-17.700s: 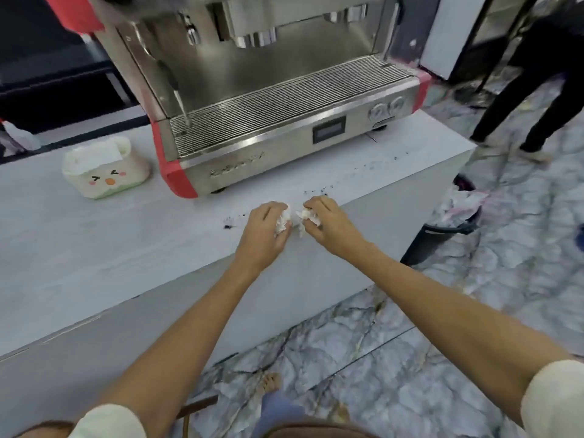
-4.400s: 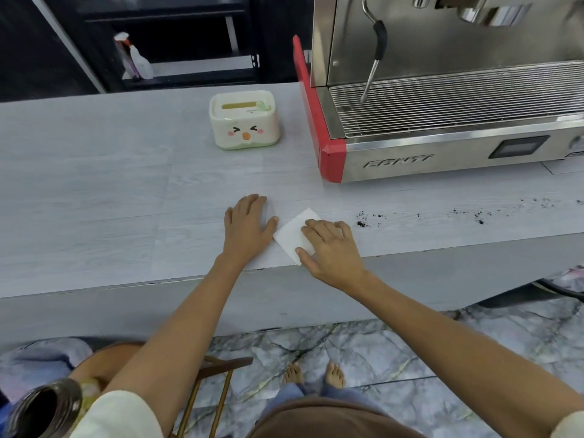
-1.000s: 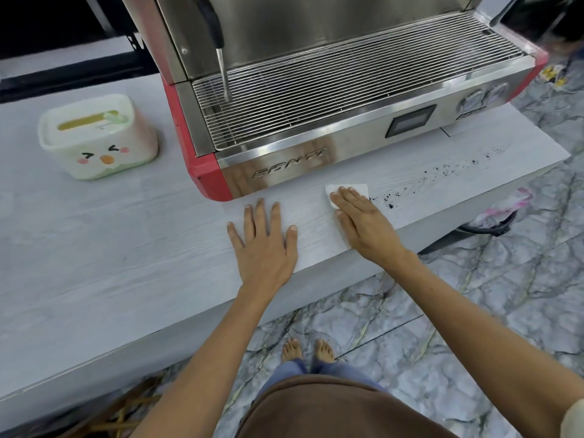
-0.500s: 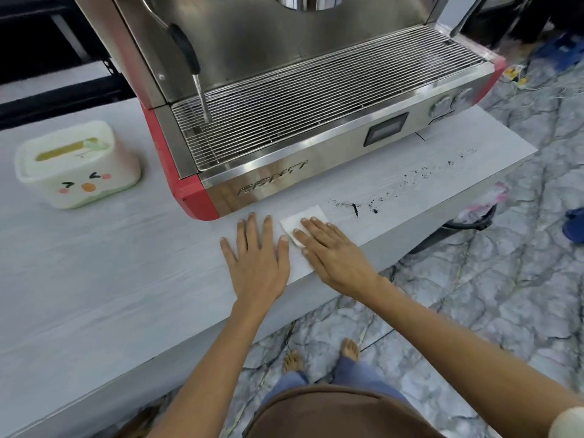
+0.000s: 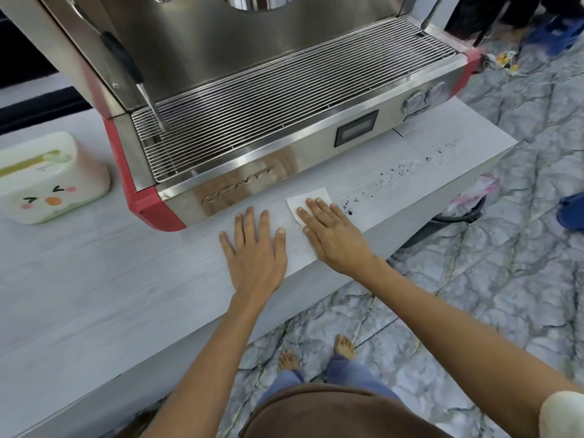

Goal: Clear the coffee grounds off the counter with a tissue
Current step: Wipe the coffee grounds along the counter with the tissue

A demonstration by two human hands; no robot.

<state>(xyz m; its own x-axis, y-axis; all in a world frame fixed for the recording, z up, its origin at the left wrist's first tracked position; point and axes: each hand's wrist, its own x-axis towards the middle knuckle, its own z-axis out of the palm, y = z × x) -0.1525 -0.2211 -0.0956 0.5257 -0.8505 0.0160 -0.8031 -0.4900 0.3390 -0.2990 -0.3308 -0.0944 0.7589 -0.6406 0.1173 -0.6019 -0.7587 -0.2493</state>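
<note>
The counter (image 5: 94, 279) is pale grey with a faint wood-grain streaking, dotted with black coffee grounds (image 5: 395, 172) in a scattered trail. The tissue (image 5: 308, 197) is plain white. The espresso machine (image 5: 252, 105) is brushed silver steel with red corner panels and a dark display window. The tissue box (image 5: 47, 181) is cream with a pale green top, pink cheeks and an orange beak. The floor (image 5: 505, 263) is grey-blue marble with dark veins.

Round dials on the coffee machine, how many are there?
2. Both round dials sit side by side at the right end of the coffee machine's front panel: one nearer the small dark screen, the other closer to the red corner. Others may be out of view.
</note>
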